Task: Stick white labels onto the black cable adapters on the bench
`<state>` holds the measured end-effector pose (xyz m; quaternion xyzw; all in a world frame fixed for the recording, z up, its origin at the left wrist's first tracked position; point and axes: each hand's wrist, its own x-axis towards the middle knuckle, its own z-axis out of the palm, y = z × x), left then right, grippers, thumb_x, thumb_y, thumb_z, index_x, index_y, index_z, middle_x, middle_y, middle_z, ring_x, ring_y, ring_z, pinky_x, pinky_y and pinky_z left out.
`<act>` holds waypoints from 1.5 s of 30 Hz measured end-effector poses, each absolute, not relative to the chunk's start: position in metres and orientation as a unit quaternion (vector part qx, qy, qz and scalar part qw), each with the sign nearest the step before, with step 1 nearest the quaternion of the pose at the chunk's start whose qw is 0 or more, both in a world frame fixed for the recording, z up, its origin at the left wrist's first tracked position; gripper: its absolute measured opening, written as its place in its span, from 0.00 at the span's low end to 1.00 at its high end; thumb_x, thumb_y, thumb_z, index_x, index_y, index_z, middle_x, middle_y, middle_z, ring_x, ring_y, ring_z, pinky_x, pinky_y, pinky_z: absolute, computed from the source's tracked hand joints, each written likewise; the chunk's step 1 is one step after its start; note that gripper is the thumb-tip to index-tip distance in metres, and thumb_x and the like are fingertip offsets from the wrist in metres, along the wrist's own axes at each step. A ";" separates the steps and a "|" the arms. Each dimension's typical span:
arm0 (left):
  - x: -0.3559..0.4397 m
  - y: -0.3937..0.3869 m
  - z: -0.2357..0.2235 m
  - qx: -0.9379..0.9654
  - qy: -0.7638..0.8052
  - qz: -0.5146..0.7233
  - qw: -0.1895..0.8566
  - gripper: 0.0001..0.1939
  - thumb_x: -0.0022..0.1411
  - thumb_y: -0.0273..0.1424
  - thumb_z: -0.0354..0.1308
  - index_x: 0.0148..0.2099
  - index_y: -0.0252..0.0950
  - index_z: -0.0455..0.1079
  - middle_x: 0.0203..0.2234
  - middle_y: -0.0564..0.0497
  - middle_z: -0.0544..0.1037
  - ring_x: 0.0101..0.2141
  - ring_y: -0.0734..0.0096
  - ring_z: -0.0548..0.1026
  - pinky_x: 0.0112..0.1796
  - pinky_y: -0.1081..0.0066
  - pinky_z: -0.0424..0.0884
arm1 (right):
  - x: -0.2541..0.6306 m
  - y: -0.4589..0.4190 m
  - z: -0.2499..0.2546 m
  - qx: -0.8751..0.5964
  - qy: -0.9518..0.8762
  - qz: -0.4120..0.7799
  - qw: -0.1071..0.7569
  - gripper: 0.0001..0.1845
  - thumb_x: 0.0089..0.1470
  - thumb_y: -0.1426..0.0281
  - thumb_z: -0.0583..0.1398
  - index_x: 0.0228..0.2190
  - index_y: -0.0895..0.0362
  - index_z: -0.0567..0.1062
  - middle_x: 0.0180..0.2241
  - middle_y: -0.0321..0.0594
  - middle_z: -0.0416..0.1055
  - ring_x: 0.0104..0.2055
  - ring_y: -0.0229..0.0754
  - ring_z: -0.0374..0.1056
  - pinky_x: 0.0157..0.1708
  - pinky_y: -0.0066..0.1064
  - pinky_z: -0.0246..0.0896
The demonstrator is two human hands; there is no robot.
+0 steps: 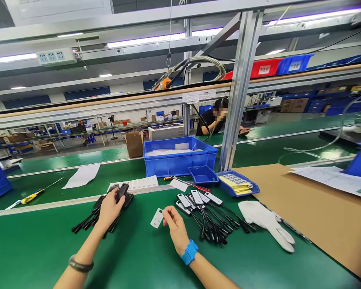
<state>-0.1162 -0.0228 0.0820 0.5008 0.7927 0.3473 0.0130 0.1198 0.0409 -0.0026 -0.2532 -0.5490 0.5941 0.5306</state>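
Observation:
My left hand [110,209] is closed round a small black device [121,191], lifted just above a pile of similar black corded devices [90,218] on the green mat. My right hand [175,225], with a blue wristband, pinches a small white label [157,218] by its edge, close to the mat. To the right lies a second heap of corded devices with white labels [204,212] on them. A sheet of labels [138,184] lies behind the left pile.
A white glove [267,222] lies right of the labelled heap, beside a brown cardboard sheet [319,212]. Behind stand a large blue bin [177,157], a small blue tray [203,174], another with yellow sheets [237,183], and screwdrivers [33,196]. A person sits across the line.

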 end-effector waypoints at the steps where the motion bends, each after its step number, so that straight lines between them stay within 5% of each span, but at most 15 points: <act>1: -0.108 -0.029 0.084 0.502 0.783 0.366 0.031 0.26 0.62 0.44 0.50 0.55 0.31 0.62 0.34 0.44 0.72 0.35 0.57 0.72 0.39 0.61 0.68 | 0.120 0.041 -0.002 -0.254 -0.537 0.607 0.528 0.19 0.55 0.53 0.57 0.29 0.57 0.66 0.25 0.32 0.59 0.25 0.35 0.57 0.26 0.27 0.56; 4: -0.077 -0.045 0.074 0.476 0.722 0.466 0.186 0.27 0.63 0.49 0.48 0.54 0.33 0.64 0.28 0.50 0.70 0.30 0.66 0.71 0.33 0.68 0.69 | 0.121 0.041 0.000 -0.250 -0.500 0.646 0.520 0.19 0.53 0.52 0.59 0.29 0.57 0.65 0.24 0.32 0.59 0.24 0.35 0.58 0.25 0.26 0.57; 8: -0.033 -0.059 0.045 0.292 0.548 0.628 0.469 0.22 0.54 0.41 0.65 0.46 0.35 0.66 0.32 0.50 0.70 0.31 0.72 0.71 0.35 0.70 0.71 | 0.124 0.039 0.002 -0.245 -0.484 0.674 0.502 0.18 0.53 0.55 0.60 0.29 0.57 0.65 0.22 0.30 0.58 0.22 0.32 0.57 0.22 0.24 0.55; 18: 0.002 -0.084 0.039 0.321 0.460 0.531 0.635 0.28 0.56 0.30 0.64 0.56 0.34 0.60 0.41 0.41 0.74 0.38 0.62 0.75 0.40 0.64 0.71 | 0.141 0.026 0.019 -0.234 -0.530 0.684 0.443 0.14 0.54 0.61 0.61 0.28 0.57 0.65 0.22 0.29 0.58 0.20 0.30 0.53 0.19 0.23 0.50; 24: 0.010 -0.088 0.041 0.314 0.433 0.517 0.668 0.34 0.56 0.27 0.63 0.61 0.31 0.53 0.38 0.38 0.77 0.37 0.63 0.77 0.42 0.64 0.69 | 0.145 0.017 0.025 -0.246 -0.606 0.649 0.390 0.12 0.53 0.63 0.62 0.28 0.58 0.67 0.21 0.31 0.59 0.21 0.30 0.54 0.19 0.23 0.50; 45: 0.010 -0.092 0.044 0.325 0.460 0.492 0.664 0.31 0.59 0.30 0.60 0.61 0.32 0.54 0.38 0.37 0.78 0.38 0.59 0.78 0.42 0.62 0.70 | 0.146 0.010 0.025 -0.290 -0.619 0.629 0.369 0.08 0.51 0.67 0.62 0.29 0.58 0.69 0.21 0.32 0.63 0.22 0.32 0.59 0.20 0.22 0.58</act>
